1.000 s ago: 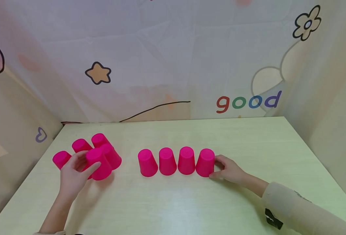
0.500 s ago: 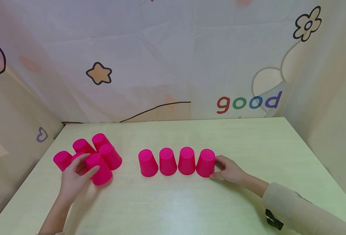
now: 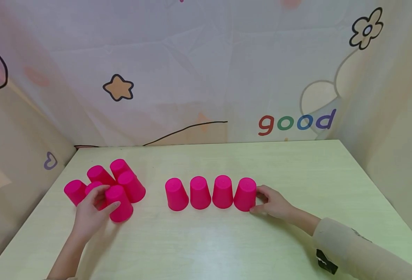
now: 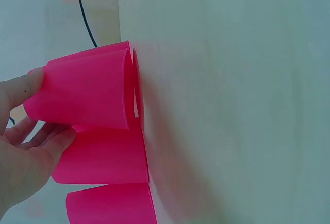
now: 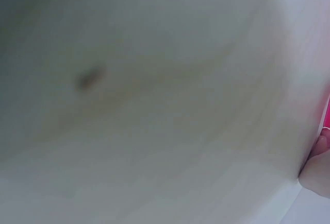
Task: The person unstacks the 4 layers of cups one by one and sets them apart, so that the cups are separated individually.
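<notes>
In the head view, my left hand (image 3: 92,212) holds a pink cup (image 3: 121,205) by its side, between thumb and fingers. This cup stands upside down in front of a cluster of several like cups, among them one pink cup (image 3: 131,186) just behind it. The left wrist view shows the held cup (image 4: 82,87) close to its neighbours, its rim towards the table. My right hand (image 3: 274,202) has thumb and fingers curved around the right side of the end pink cup (image 3: 245,195) in a row. Its far fingers are partly hidden.
The row continues leftward with upside-down pink cups, including the leftmost cup (image 3: 176,195), on a pale green table (image 3: 206,241). A gap separates row and cluster. A printed cloth (image 3: 192,70) encloses the table at the back and sides.
My left hand has brought its pink cup down and slightly towards the front, uncovering more of the cups behind. The right hand and the row have stayed still.
</notes>
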Available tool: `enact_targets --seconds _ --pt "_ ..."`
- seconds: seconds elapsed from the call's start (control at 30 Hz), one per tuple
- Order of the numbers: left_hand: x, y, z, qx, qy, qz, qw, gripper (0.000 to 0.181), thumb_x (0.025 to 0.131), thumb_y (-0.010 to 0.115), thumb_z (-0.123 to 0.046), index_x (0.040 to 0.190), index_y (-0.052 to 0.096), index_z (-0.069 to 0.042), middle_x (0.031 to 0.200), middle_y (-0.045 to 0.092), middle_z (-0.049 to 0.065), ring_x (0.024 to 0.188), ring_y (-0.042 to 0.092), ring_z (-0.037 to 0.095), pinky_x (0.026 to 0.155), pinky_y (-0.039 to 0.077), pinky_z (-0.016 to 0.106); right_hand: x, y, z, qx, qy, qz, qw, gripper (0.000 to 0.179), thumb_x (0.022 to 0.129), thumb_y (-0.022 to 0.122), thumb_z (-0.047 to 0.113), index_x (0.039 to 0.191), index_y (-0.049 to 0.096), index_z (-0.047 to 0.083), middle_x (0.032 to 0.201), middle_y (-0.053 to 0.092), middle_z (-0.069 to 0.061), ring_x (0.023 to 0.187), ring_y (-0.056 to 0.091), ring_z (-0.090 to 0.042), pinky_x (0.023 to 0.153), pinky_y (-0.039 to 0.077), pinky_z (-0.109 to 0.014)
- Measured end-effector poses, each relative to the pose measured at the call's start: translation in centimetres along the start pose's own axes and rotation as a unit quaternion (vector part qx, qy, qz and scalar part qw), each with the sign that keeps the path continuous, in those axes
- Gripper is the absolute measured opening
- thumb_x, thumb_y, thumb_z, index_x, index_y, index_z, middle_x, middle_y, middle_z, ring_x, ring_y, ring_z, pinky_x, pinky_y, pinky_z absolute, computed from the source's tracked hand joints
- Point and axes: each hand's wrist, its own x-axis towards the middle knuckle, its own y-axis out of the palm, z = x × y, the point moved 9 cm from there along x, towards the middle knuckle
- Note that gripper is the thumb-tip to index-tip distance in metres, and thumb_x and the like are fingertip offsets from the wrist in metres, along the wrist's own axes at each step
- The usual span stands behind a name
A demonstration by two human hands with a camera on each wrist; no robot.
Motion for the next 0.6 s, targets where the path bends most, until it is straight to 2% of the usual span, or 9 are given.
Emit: enact_targets --seconds 0.23,0.4,0.6 --pt "0.0 -0.1 0.0 0.009 -0.008 0.006 0.9999 0.062 0.082 0.068 -0.017 0.132 0.037 0.000 0.124 0.046 0.020 0.110 0.047 0.037 0.078 0.047 0.015 0.0 0.0 0.2 -0.001 -0.007 0.000 1.0000 0.058 0.071 0.076 0.009 0.121 0.050 0.000 0.113 0.052 -0.012 0.112 0.045 -0.034 0.093 0.042 -0.045" --pt "-0.1 -0.4 -0.5 0.008 0.005 -0.002 1.0000 0.059 0.082 0.068 -0.015 0.132 0.040 0.000 0.124 0.047 0.019 0.113 0.046 0.036 0.077 0.042 0.007 0.0 0.0 0.1 -0.001 -0.007 0.000 1.0000 0.058 0.071 0.076 0.009 0.122 0.050 0.000 0.114 0.052 -0.013 0.112 0.045 -0.034 0.093 0.041 -0.046" --pt "-0.3 -0.7 -1.7 0.004 0.023 -0.015 0.9996 0.057 0.081 0.069 -0.014 0.129 0.042 0.000 0.123 0.049 0.019 0.114 0.046 0.037 0.074 0.040 0.005 0.0 0.0 0.1 -0.004 -0.007 0.000 1.0000 0.059 0.071 0.077 0.010 0.123 0.049 0.000 0.115 0.051 -0.013 0.112 0.045 -0.033 0.093 0.041 -0.046"
